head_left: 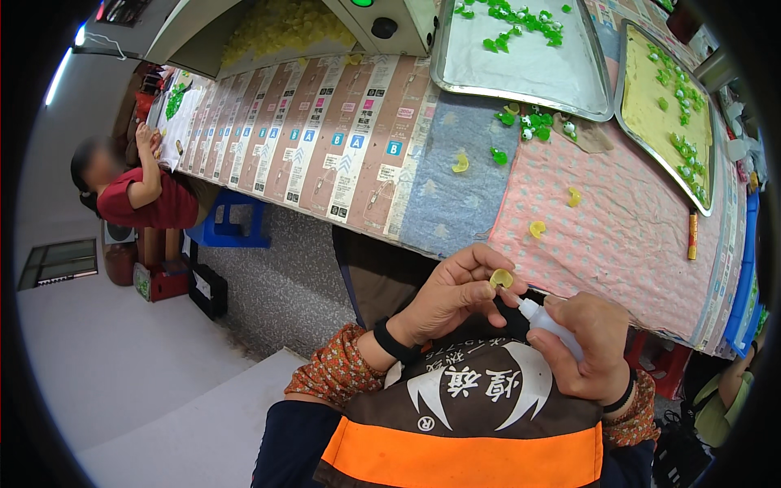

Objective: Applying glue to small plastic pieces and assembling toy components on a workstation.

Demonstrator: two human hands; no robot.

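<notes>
- We saw the left hand (451,294) pinching a small yellow piece (501,278) between thumb and fingertips, closed tight on it, held over the lap just below the table edge.
- The right hand (587,346) was wrapped shut around a small white squeeze bottle (547,322), its nozzle tip pointing up-left and nearly touching the yellow piece.
- On the table, three more yellow pieces (538,228) lay loose on the patterned cloth (618,236), well apart from each other.
- A metal tray (521,61) near the far edge held a scatter of small green pieces (521,20) along its top; more green pieces (533,124) had spilled onto the cloth just beside its rim.
- A second tray (651,89) to the right, lined in pale yellow, carried green pieces down its right side.
- A hopper-like bin (285,28) at the far end was filled with yellow pieces.
- The near table edge ran just above both hands, leaving open room only over the lap and the floor to the left.
- Another person (134,191) in a red top sat at the far left end; the face was blurred.
- The bottle's body was mostly hidden inside the fist, and the fisheye rim cut off the table's right end.
</notes>
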